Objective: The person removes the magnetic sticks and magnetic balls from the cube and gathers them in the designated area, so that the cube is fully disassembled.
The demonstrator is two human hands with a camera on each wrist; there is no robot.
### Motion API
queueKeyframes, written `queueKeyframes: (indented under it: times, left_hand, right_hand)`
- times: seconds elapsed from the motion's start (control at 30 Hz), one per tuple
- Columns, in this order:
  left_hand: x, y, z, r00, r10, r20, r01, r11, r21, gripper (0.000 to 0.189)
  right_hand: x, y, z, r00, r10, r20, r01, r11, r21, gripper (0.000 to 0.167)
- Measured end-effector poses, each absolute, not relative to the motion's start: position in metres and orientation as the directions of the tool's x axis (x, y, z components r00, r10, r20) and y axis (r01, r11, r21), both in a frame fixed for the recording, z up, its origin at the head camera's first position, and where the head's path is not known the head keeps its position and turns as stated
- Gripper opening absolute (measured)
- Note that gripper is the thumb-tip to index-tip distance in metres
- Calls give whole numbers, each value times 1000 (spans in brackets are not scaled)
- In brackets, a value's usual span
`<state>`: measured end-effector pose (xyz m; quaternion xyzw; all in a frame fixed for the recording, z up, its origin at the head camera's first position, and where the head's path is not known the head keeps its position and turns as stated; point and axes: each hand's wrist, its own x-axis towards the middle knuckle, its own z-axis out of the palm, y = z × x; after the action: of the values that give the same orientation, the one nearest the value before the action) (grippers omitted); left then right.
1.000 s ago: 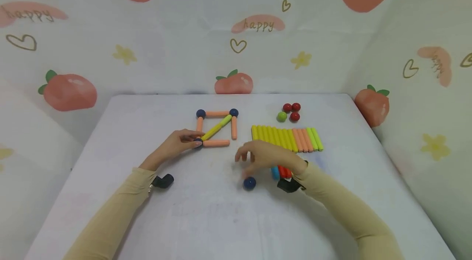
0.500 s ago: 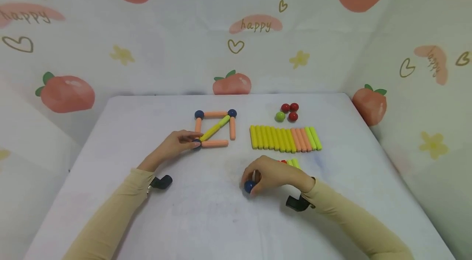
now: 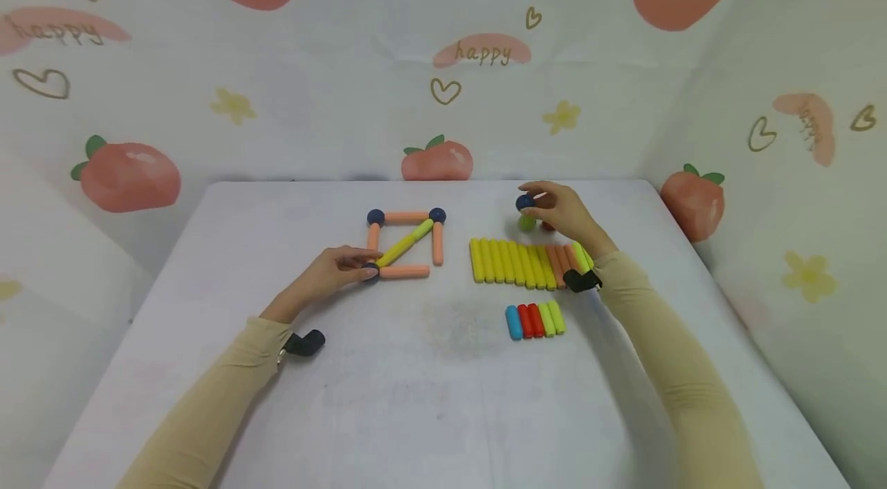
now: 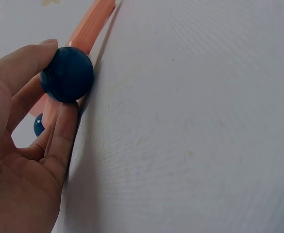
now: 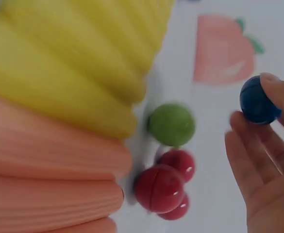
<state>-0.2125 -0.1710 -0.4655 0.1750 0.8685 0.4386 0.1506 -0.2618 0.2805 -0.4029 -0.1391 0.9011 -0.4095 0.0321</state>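
My left hand point(image 3: 334, 272) pinches a dark blue ball point(image 4: 68, 74) between thumb and fingers at the near left corner of a frame of orange sticks point(image 3: 405, 272). Dark blue balls point(image 3: 376, 217) also sit at its two far corners. A diagonal of a yellow stick point(image 3: 396, 252) and a lime stick point(image 3: 423, 229) runs from the held ball to the far right ball. Over at the back right, my right hand point(image 3: 564, 210) pinches another blue ball point(image 5: 258, 100) in the air, close to a green ball point(image 5: 172, 124) and three red balls point(image 5: 160, 188).
A row of yellow point(image 3: 509, 261), orange and lime sticks lies in the right middle of the white table point(image 3: 388, 412), partly under my right wrist. Nearer is a short row of blue point(image 3: 513, 322), red point(image 3: 531, 320) and lime sticks. A patterned cloth point(image 3: 333, 88) hangs behind.
My right hand came down on the loose blue ball near the front, took hold of it and carried it up to the back right. The left hand stays at its corner.
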Motion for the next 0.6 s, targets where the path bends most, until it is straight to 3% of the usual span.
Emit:
queueKeyframes:
  times: [0.2, 0.6]
  left_hand:
    - [-213, -171, -469, -895, 433, -105, 172, 554, 814, 42]
    - [-213, -170, -469, -898, 422, -123, 147, 553, 820, 41]
  right_hand:
    - [-295, 279, -416, -958, -287, 14, -219, 697, -683, 40]
    - [-319, 278, -425, -935, -340, -106, -203, 753, -626, 37]
